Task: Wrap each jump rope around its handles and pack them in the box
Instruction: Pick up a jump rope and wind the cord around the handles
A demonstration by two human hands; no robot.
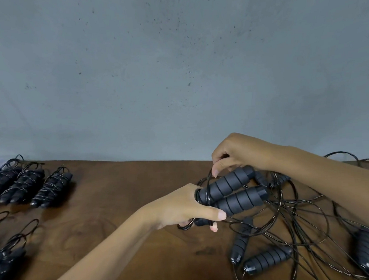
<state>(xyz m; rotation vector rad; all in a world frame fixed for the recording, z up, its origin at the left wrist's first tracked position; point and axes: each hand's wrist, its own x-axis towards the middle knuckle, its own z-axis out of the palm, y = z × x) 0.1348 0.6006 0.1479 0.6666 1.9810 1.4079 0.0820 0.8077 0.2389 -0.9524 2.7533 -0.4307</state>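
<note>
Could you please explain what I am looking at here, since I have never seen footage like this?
There is no machine: a person wears a camera on the head, looking down at their own two hands over a wooden table. The left hand grips a pair of foam handles side by side, while the right hand pinches the thin black cord looped round them. At the far left lie wrapped bundles, already finished. At the right sits a tangle of unwrapped ropes with loose handles. No box is visible.

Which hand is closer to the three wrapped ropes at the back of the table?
Left. The left hand grips the pair of handles mid-table, nearer the wrapped ropes at far left. The right hand pinches cord further right.
</note>
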